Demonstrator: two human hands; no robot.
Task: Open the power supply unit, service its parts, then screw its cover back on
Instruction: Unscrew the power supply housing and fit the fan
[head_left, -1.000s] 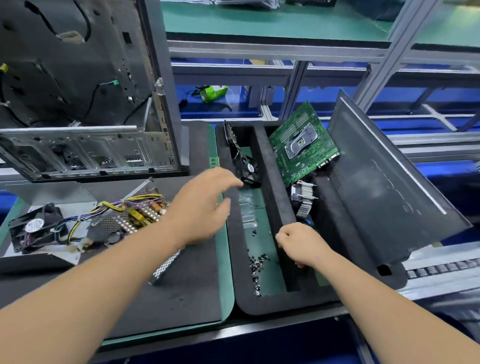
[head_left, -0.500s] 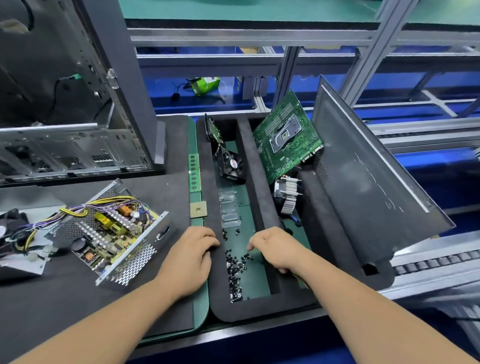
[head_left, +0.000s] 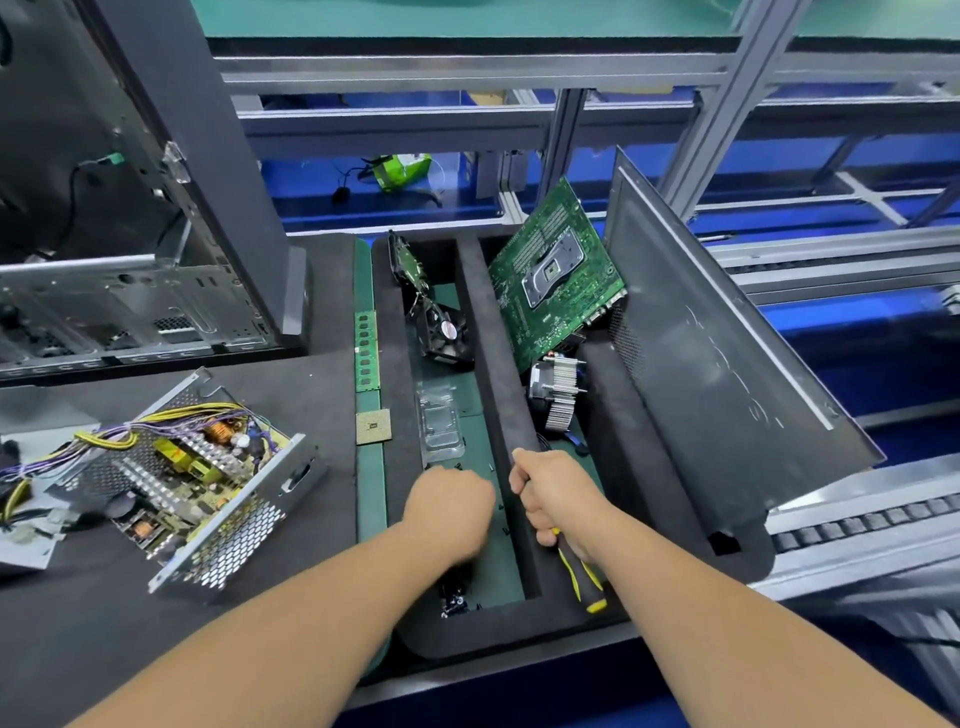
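Gripping a black-and-yellow screwdriver (head_left: 582, 577), my right hand (head_left: 558, 493) sits over the foam tray (head_left: 498, 631); my left hand (head_left: 449, 506) is curled over screws (head_left: 456, 597), its hold unclear. Opened power supply unit (head_left: 187, 483) lies left, long axis diagonal; no legible writing.

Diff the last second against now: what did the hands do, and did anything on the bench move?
The left hand came back from the far end of the foam tray and now hangs curled over the loose screws; whether it holds any is hidden. The right hand has lifted a yellow-and-black screwdriver from the right compartment. The open power supply unit, motherboard and fan stayed put.
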